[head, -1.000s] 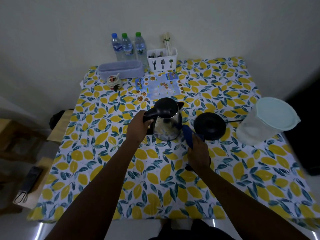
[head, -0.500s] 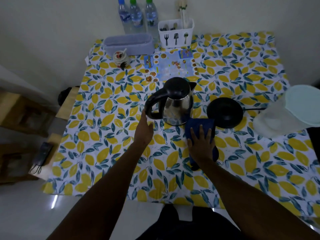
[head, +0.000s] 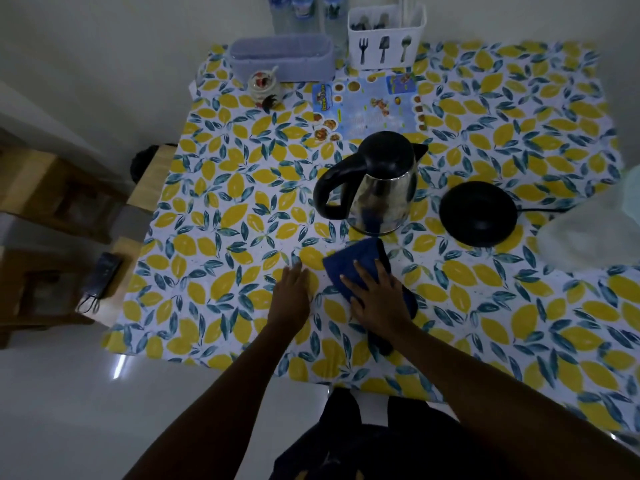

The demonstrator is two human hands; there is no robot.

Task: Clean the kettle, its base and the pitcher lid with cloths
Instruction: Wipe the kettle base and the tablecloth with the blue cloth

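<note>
The steel kettle (head: 381, 192) with black lid and handle stands upright in the middle of the lemon-print table (head: 214, 216). Its round black base (head: 478, 213) lies just right of it, cord running right. The translucent pitcher (head: 585, 237) with its pale lid (head: 633, 195) is cut off by the right edge. A blue cloth (head: 349, 263) lies flat in front of the kettle, over a darker cloth (head: 408, 301). My right hand (head: 379, 297) rests flat on the blue cloth, fingers spread. My left hand (head: 292, 289) lies open on the table just left of the cloth, touching nothing else.
At the back stand a white cutlery holder (head: 386, 36), a lilac tray (head: 280, 60), water bottles (head: 301, 12), a small ceramic jar (head: 263, 86) and a printed leaflet (head: 367, 105). Wooden stools (head: 59, 199) stand left of the table, beside its left edge.
My left hand let go of the kettle handle and drew back onto the table. My right hand brought the blue cloth down from the kettle's side and laid it flat.
</note>
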